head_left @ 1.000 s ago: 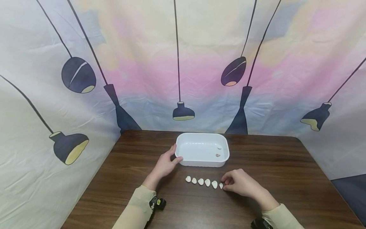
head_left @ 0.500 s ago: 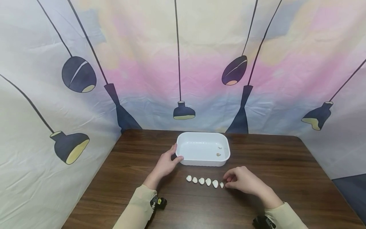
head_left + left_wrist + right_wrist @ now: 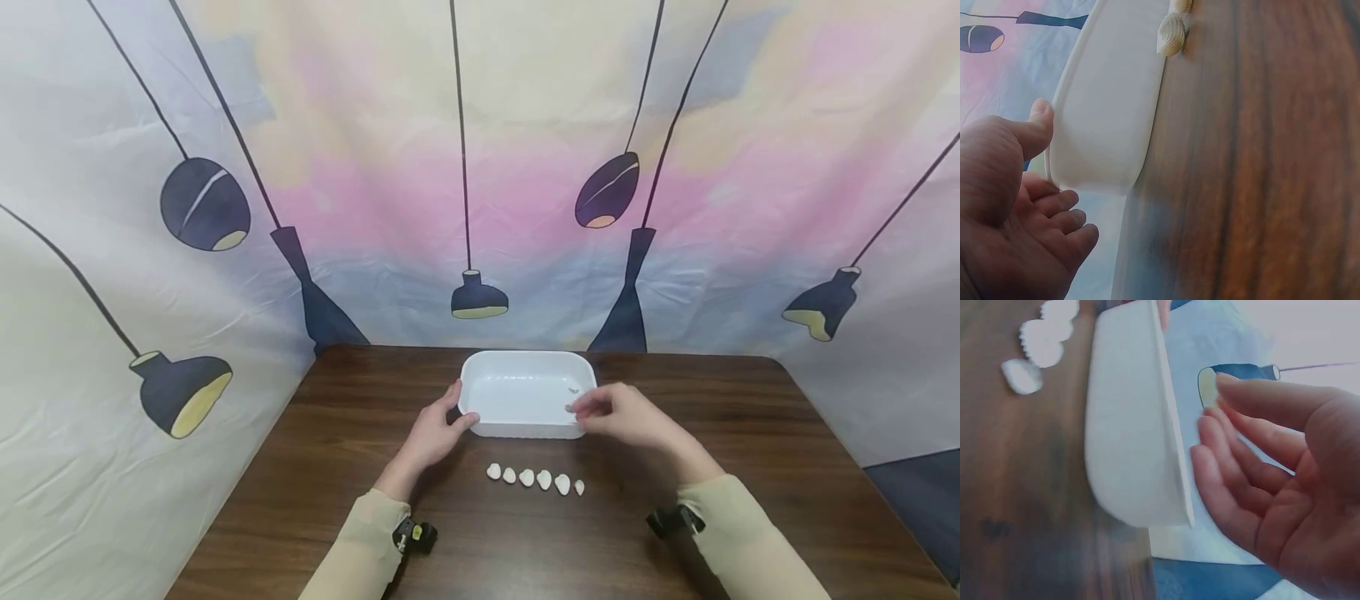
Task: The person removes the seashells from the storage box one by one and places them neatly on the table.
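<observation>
A white plastic tray [image 3: 517, 430] stands toward the back of the table. My left hand [image 3: 429, 435] grips its left corner; the left wrist view shows the thumb [image 3: 1040, 125] at the rim and the fingers curled at the corner. Over the tray's right rim reaches my right hand [image 3: 633, 421], its fingertips close to a small seashell [image 3: 568, 408] inside. Another little shell [image 3: 573, 390] lies just behind that one. In the right wrist view the right fingers are loosely bent, with no shell visible between them. In front of the tray, several white seashells [image 3: 544, 479] form a row.
The dark wooden table [image 3: 360, 392] meets a cloth backdrop [image 3: 390, 250] printed with hanging lamps. A black wrist camera [image 3: 415, 535] sits at the left cuff, another camera [image 3: 675, 521] at the right cuff.
My right hand has let go of the small shell at the row's right end and moved forward over the tray's right side. The left hand stays at the tray's corner.
</observation>
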{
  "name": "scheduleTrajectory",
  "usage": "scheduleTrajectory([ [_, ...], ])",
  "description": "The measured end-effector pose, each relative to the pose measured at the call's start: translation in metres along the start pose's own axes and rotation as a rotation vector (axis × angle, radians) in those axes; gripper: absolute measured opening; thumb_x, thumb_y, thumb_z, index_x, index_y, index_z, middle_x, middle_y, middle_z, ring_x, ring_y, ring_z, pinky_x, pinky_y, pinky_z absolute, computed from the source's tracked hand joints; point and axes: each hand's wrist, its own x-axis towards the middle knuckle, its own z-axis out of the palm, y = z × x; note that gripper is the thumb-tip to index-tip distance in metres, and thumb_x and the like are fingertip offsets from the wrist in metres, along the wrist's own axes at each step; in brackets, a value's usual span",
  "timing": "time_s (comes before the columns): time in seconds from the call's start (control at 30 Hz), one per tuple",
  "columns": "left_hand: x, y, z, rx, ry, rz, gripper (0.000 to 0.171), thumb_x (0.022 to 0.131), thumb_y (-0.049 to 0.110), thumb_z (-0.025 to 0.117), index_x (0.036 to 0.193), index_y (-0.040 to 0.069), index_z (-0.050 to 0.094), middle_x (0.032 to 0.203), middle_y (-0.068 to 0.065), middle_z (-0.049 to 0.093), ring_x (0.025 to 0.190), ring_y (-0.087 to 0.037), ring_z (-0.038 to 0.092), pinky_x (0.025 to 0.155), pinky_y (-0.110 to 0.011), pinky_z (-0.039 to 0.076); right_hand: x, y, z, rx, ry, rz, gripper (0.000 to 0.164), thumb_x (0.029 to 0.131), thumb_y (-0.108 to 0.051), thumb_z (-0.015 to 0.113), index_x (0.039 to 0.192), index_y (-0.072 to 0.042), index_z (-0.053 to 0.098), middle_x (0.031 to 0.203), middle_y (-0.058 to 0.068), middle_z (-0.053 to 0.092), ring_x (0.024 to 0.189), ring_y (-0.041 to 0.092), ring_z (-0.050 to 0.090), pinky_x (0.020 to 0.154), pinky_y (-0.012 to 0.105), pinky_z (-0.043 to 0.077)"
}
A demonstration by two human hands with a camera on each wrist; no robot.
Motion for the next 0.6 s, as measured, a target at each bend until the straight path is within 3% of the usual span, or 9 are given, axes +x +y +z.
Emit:
scheduleTrajectory([
  [0.13,-0.001,0.001,-0.001,-0.009,-0.003,0.0,0.079,0.104,0.031,0.072,0.165,-0.001,0.034,0.17,-0.021,0.032,0.158,-0.037,0.031,0.126,-0.056,0.03,0.031,-0.001,0.002,0.003,0.025,0.044,0.022,0.095,-0.008,0.079,0.114,0.001,0.079,0.099,0.003,0.078,0.093,0.016,0.071,0.082,0.032,0.059],
  [0.3,-0.002,0.001,0.0,-0.022,-0.004,0.008,0.077,0.105,0.03,0.072,0.165,-0.001,0.034,0.17,-0.021,0.033,0.158,-0.037,0.031,0.126,-0.056,0.03,0.06,0.008,0.018,-0.078,0.005,0.088,0.024,0.091,0.002,0.074,0.114,0.001,0.08,0.105,0.009,0.078,0.099,0.022,0.071,0.091,0.043,0.06],
  [0.6,-0.003,-0.002,0.0,-0.021,0.008,0.023,0.076,0.105,0.03,0.071,0.164,-0.002,0.035,0.17,-0.02,0.034,0.158,-0.037,0.032,0.126,-0.056,0.03,0.081,0.011,0.035,-0.169,-0.033,0.155,0.047,0.077,0.018,0.053,0.113,0.004,0.079,0.111,0.016,0.078,0.109,0.034,0.072,0.093,0.045,0.06],
])
